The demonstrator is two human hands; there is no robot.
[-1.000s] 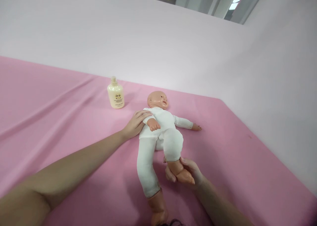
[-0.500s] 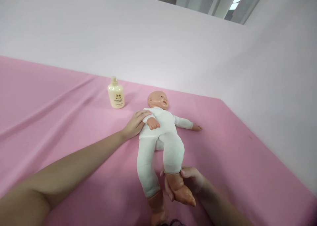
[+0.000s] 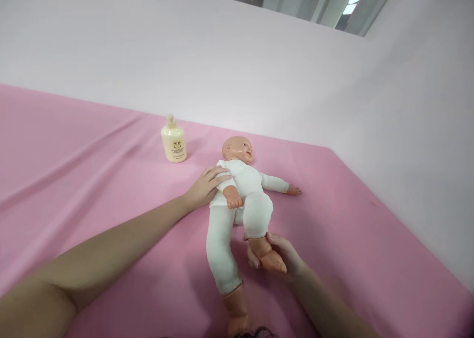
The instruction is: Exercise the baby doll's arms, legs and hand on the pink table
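Note:
A baby doll (image 3: pixel 249 179) in a white suit lies on its back on the pink cloth, its head away from me and turned to the right. My left hand (image 3: pixel 205 186) is closed over the doll's upper arm and side at the left, fingers across the sleeve; its thumb is hidden. Low at the right, my right hand (image 3: pixel 283 253) is wrapped around one ankle, with the thumb on the near side and fingers underneath. That leg is bent and raised, its foot (image 3: pixel 272 261) pointing right. The doll's other leg (image 3: pixel 222 249) stretches toward me.
A cream pump-neck bottle (image 3: pixel 174 143) with a dark printed label stands upright beyond my left hand. The pink cloth (image 3: pixel 92 145) has folds at the left. White walls (image 3: pixel 237 66) rise behind and at the right, with a window-like opening at the top.
My right hand has pushed the doll's ankle up toward its body, bending the knee more. The doll's left-side hand has slid slightly down and right. My left hand has shifted a little right.

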